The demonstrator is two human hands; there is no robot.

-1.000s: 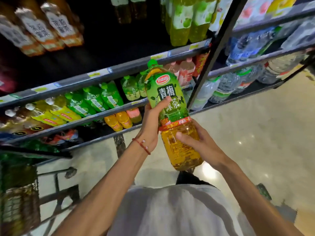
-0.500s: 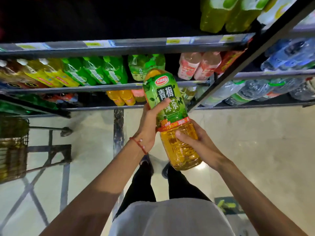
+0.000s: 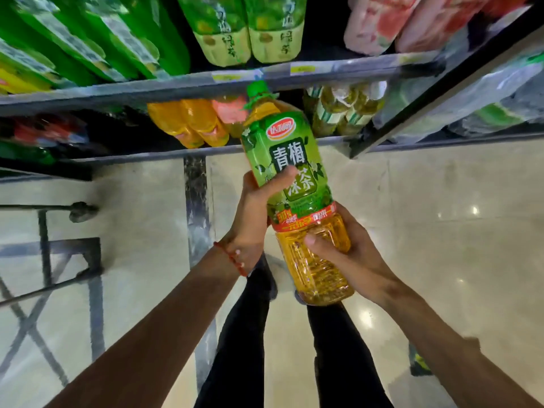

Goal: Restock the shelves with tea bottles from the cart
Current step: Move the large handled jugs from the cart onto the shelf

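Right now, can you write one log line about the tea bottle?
tea bottle | left hand grips label | right hand grips lower part | cap toward shelf | not shelved

My bottle (image 3: pixel 306 198) says 青梅 in big white letters, with 茶 under that and 达利园 in a red oval above.

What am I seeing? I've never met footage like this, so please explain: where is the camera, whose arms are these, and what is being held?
There is no machine: a person wears one camera on the head, looking down, so the arms are their own. The left hand grips the green label of a big tea bottle; the right hand holds its amber lower part. Its cap points toward the shelves, which hold green bottles above and orange bottles below. Underneath is a shiny floor.
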